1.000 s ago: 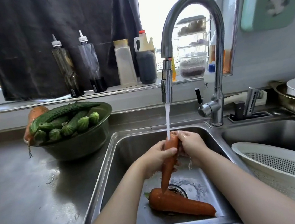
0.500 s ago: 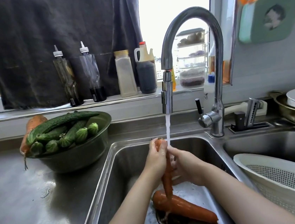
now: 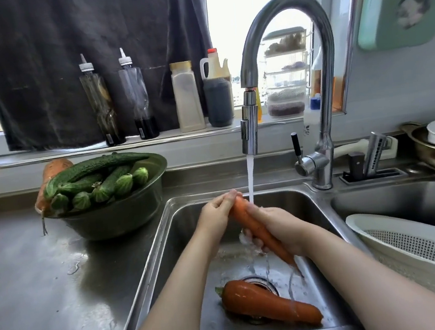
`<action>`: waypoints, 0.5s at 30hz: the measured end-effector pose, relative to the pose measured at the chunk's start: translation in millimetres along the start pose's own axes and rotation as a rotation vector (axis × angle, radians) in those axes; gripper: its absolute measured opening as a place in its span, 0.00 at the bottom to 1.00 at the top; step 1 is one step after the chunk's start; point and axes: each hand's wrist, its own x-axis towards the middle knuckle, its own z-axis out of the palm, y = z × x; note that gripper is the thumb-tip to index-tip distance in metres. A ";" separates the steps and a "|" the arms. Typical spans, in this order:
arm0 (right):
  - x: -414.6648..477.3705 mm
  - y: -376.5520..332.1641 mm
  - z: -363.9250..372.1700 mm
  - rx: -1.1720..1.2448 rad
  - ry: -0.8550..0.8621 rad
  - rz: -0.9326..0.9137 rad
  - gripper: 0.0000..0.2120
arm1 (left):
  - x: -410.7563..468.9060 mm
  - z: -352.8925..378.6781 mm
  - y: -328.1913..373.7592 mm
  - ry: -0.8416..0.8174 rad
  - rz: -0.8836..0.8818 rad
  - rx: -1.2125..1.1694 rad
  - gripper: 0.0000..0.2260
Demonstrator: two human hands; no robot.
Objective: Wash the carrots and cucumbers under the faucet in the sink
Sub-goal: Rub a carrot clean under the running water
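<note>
A carrot (image 3: 256,228) is held slanting over the near-left sink basin (image 3: 163,225), thick end up and touching the water stream (image 3: 250,177) from the gooseneck faucet (image 3: 249,128). The left hand (image 3: 217,211) pinches that thick end with curled fingers; the right hand (image 3: 280,228) wraps its fingers round the middle. A second carrot (image 3: 270,305) lies wet on the basin floor across the drain. On the counter to the left, a green bowl (image 3: 124,216) holds cucumbers (image 3: 98,173) and another carrot (image 3: 54,167). A white colander (image 3: 410,246) sits in the right basin.
</note>
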 end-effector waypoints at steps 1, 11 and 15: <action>-1.7 -1.1 1.2 -0.026 0.044 0.009 0.30 | -0.7 -1.8 0.7 -0.057 -0.010 0.021 0.12; 3.8 6.2 -4.1 0.159 -0.145 -0.012 0.14 | -0.6 13.8 -3.2 0.044 -0.029 -0.069 0.07; 1.6 1.7 6.4 0.000 -0.018 -0.002 0.19 | 0.2 11.0 -6.0 0.029 0.008 0.011 0.09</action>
